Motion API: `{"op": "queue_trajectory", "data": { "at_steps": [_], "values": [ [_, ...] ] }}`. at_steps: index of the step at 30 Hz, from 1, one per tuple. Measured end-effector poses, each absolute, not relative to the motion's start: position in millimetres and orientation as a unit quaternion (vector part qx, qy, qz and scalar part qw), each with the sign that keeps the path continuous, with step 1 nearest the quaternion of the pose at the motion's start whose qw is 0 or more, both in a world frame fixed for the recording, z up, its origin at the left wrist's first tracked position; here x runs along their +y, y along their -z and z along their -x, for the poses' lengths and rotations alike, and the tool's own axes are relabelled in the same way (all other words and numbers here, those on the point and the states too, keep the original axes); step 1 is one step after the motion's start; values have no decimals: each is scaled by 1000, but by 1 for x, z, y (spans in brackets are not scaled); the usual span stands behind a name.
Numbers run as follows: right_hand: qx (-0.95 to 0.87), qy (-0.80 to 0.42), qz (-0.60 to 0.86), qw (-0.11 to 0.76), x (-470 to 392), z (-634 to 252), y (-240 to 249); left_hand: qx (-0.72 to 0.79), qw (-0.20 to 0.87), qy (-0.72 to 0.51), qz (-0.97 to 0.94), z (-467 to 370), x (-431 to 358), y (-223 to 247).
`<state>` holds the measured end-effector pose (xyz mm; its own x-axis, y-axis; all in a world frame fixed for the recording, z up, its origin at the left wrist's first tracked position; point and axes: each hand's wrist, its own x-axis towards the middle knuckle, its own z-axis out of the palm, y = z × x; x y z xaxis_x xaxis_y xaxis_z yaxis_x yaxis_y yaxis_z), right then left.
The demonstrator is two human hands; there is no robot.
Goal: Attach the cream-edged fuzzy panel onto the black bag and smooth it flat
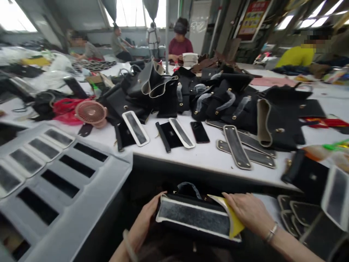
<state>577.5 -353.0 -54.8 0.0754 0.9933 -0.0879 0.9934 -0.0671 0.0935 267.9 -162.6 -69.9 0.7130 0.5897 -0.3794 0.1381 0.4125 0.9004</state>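
A black handbag [200, 234] lies on its side in front of me, with its base facing up. That base carries a long grey panel [193, 217] framed by white strips. My left hand [152, 211] grips the bag's left end, its fingers partly hidden behind it. At the right end my right hand [247, 209] is closed on a thin yellow sheet [235, 221], which bends over the panel's corner. Behind the bag's far edge arches a plastic-wrapped handle [189, 187].
Beyond the bag stands a white table [169, 160] with a phone [200, 132], grey base pieces [237, 147], a pink fan [91, 112] and heaped black bags [218, 94]. At left, a grey slotted board [89, 196] holds white-edged panels. More pieces [305, 214] lie at right. Several people work behind.
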Motion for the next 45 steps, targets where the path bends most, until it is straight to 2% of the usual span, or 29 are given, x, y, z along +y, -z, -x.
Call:
{"op": "queue_trajectory", "data": {
  "at_steps": [3,8,12,18,23,30,37,45],
  "values": [
    [741,-68,-661,104,-332,-578,59,356,752,-145,-536,-265,-160,60],
    [748,1,-652,125,-285,-552,48,367,736,-131,-553,-264,-163,47],
    [737,59,-666,96,-237,-522,39,358,714,-132,-587,-265,-160,41],
    [778,56,-625,46,-169,-483,41,350,717,-141,-585,-263,-158,57],
    [851,51,-522,11,-133,-471,39,436,685,-168,-559,-261,-167,73],
    [935,49,-351,-12,-102,-468,36,411,722,-286,-477,-268,-181,77],
    [966,54,-250,-27,-87,-464,41,475,593,-249,-601,-263,-186,74],
    [974,61,-216,-10,-84,-461,42,480,508,-232,-677,-265,-183,55]
  ]
}}
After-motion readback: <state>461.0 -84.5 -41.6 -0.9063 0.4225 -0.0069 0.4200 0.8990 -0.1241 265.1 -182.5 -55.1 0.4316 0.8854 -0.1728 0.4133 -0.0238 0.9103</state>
